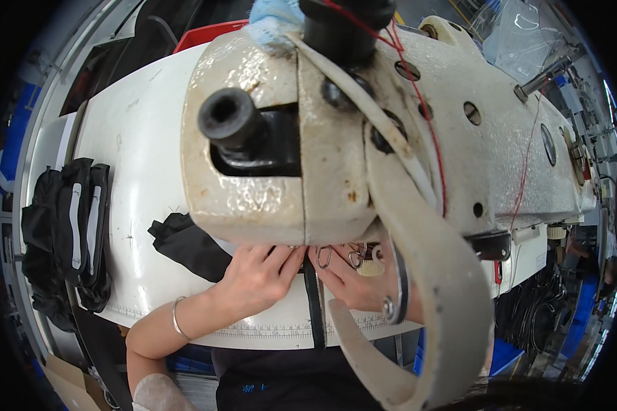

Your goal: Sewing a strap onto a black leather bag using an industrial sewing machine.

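Observation:
My left hand [257, 281] is closed, its fingers bent together under the front of a cream sewing machine head [253, 205]. Black fabric [193, 246] spreads out to the left from beneath that hand. Between both hands a narrow black strip, seemingly zipper tape [314, 312], runs toward me over the table's front edge. My right hand [346, 281] lies just right of the strip, fingers close together at its upper part. Bent metal wire pieces [324, 257] show above the right fingers. The machine head hides the fingertips and the needle area; a curved lever covers part of the right hand.
Stacked black fabric pieces with light strips [75, 226] lie at the white table's [140, 151] left edge. A curved cream lever [459, 294] hangs close on the right. Red thread [435, 147] runs over the machine. A cardboard box [72, 383] stands low at left.

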A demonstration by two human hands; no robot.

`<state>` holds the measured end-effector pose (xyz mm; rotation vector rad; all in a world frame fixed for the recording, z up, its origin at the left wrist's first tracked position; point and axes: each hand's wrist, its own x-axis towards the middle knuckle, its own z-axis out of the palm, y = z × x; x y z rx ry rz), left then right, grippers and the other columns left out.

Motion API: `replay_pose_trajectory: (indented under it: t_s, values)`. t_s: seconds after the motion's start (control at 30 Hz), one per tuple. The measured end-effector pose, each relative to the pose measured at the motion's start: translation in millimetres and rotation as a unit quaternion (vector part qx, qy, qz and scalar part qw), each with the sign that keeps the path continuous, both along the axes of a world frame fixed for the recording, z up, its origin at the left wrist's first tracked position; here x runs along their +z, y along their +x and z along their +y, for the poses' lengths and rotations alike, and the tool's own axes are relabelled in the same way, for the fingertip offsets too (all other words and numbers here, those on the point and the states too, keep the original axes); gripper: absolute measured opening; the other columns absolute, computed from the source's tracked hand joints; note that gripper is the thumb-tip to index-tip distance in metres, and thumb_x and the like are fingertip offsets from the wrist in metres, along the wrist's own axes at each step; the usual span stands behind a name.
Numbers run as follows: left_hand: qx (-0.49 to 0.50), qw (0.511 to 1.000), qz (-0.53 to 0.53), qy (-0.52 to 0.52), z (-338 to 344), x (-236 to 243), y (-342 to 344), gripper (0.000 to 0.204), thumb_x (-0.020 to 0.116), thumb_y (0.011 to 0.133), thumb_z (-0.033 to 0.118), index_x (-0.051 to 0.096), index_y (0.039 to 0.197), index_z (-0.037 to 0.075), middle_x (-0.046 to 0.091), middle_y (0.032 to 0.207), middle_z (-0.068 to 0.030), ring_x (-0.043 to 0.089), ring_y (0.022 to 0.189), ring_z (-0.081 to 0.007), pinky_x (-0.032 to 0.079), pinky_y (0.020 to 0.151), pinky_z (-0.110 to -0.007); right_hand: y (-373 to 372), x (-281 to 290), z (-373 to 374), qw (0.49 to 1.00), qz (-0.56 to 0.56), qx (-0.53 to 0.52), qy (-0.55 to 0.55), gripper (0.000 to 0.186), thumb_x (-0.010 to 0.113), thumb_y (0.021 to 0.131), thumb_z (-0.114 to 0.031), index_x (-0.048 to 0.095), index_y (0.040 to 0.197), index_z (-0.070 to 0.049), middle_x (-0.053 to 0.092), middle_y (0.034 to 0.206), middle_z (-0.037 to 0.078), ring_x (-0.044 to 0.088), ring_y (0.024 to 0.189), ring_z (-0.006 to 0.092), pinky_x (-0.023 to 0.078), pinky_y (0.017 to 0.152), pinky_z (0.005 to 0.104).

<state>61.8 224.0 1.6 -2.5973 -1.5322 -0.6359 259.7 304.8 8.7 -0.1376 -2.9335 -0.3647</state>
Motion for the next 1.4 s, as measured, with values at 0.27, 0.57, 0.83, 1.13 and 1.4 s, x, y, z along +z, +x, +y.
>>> replay_pose_trajectory:
  t_s: [0.27, 0.57, 0.83, 1.13, 1.4]
  values:
    - [0.021, 1.000, -0.003, -0.007, 11.5, -9.9, -7.8, 0.023, 0.062, 0.061, 0.007, 0.066, 0.083, 0.000, 0.061, 0.094, -0.0125, 0.059, 0.090, -0.0296, 0.050, 0.074, -0.039, -18.8, -10.1, 8.5, 0.905, 0.210, -0.093, -0.359, 0.021, 0.058, 0.077, -0.014, 0.066, 0.095, -0.011, 0.064, 0.086, -0.002, 0.063, 0.071, 0.0135, 0.049, 0.064, 0.0339]
    - [0.020, 0.999, -0.011, -0.030, 16.3, -13.4, -12.7, 0.025, 0.060, 0.060, 0.005, 0.066, 0.084, -0.001, 0.061, 0.093, -0.0173, 0.061, 0.086, -0.0325, 0.050, 0.076, -0.044, -19.4, -7.2, 17.3, 0.925, 0.202, -0.040, -0.318, 0.026, 0.056, 0.082, -0.011, 0.060, 0.108, -0.006, 0.060, 0.102, 0.005, 0.061, 0.088, 0.0171, 0.050, 0.076, 0.0344]
    - [0.022, 1.000, 0.019, 0.002, 17.2, -13.1, -12.2, 0.028, 0.059, 0.061, 0.004, 0.065, 0.087, -0.001, 0.061, 0.095, -0.0182, 0.060, 0.088, -0.0336, 0.049, 0.078, -0.046, -19.0, -4.8, 21.5, 0.939, 0.196, 0.011, -0.281, 0.032, 0.054, 0.088, -0.008, 0.054, 0.119, -0.002, 0.057, 0.117, 0.011, 0.059, 0.102, 0.0204, 0.051, 0.086, 0.0348]
    - [0.061, 0.995, -0.041, -0.061, 15.4, 6.6, -5.5, 0.031, 0.063, 0.057, 0.002, 0.065, 0.087, -0.003, 0.058, 0.091, -0.0149, 0.058, 0.085, -0.0309, 0.047, 0.074, -0.043, 4.0, -32.5, 26.5, 0.967, 0.245, -0.022, -0.070, 0.020, 0.061, 0.058, -0.009, 0.062, 0.078, -0.008, 0.056, 0.081, 0.003, 0.058, 0.070, 0.0152, 0.047, 0.051, 0.0306]
    - [0.054, 0.993, 0.098, 0.029, -11.2, 50.1, -1.1, 0.020, 0.063, 0.062, 0.003, 0.059, 0.080, -0.005, 0.052, 0.080, -0.0106, 0.053, 0.078, -0.0250, 0.046, 0.081, -0.039, 2.7, -2.0, 26.3, 0.983, 0.129, 0.128, -0.009, 0.023, 0.059, 0.057, -0.016, 0.065, 0.076, -0.004, 0.058, 0.079, 0.008, 0.058, 0.079, 0.0227, 0.049, 0.074, 0.0298]
